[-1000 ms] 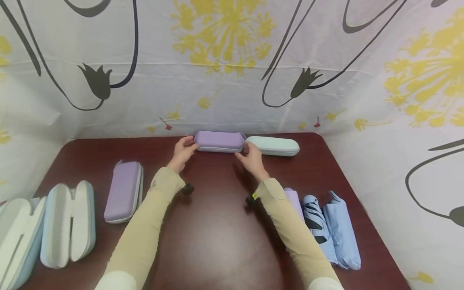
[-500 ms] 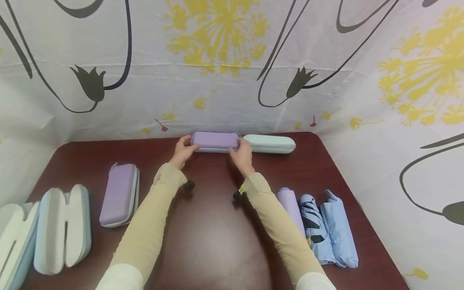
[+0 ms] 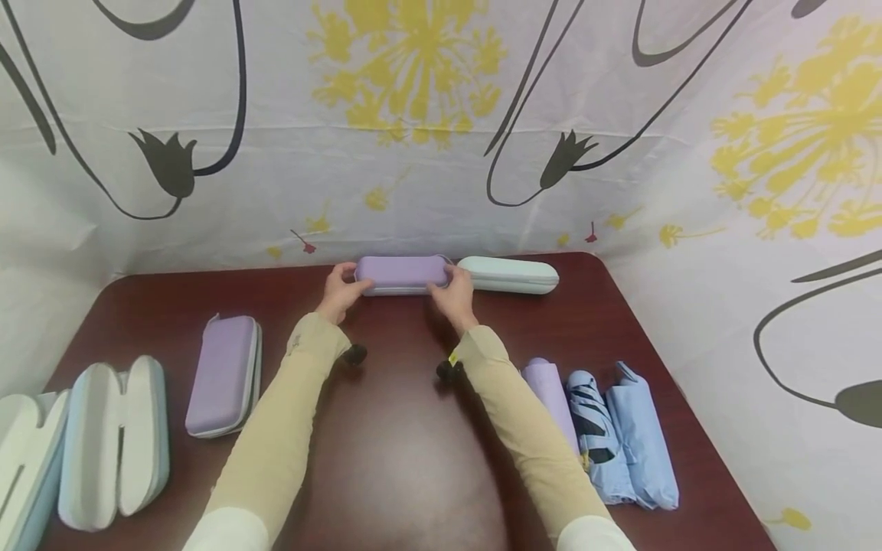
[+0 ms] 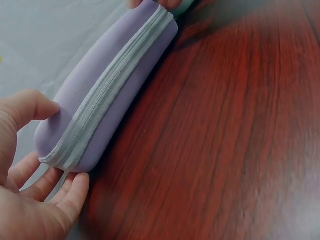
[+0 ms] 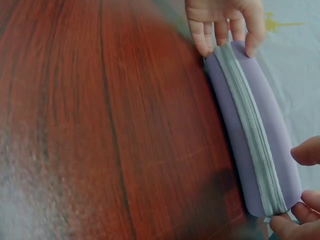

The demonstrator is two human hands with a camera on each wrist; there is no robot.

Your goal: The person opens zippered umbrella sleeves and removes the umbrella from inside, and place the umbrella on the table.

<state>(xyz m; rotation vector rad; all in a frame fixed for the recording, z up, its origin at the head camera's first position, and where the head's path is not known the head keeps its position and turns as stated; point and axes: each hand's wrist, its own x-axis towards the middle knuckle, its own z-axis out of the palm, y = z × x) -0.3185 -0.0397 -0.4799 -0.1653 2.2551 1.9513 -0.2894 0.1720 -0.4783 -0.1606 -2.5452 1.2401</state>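
Observation:
A purple zippered hard case (image 3: 402, 272) lies lengthwise at the back edge of the table, closed, its pale zip facing me. My left hand (image 3: 340, 292) grips its left end; in the left wrist view the thumb (image 4: 37, 106) presses the upper shell while the fingers curl at the end. At the right end my right hand (image 3: 455, 297) holds the case between thumb and fingers, partly cut off in the right wrist view. A closed mint-green case (image 3: 508, 275) sits just right of that hand.
Another purple case (image 3: 222, 375) lies to the left of my left arm. Beyond it are two open light-blue cases (image 3: 142, 436) with white interiors. Right of my right arm lie a purple rolled item (image 3: 551, 398) and two folded blue umbrellas (image 3: 644, 440). A patterned cloth (image 3: 413, 191) hangs behind the table.
My right hand has moved left from beside the mint-green case and closed on the purple case's right end. My left hand stays at the left end. The head view has shifted slightly.

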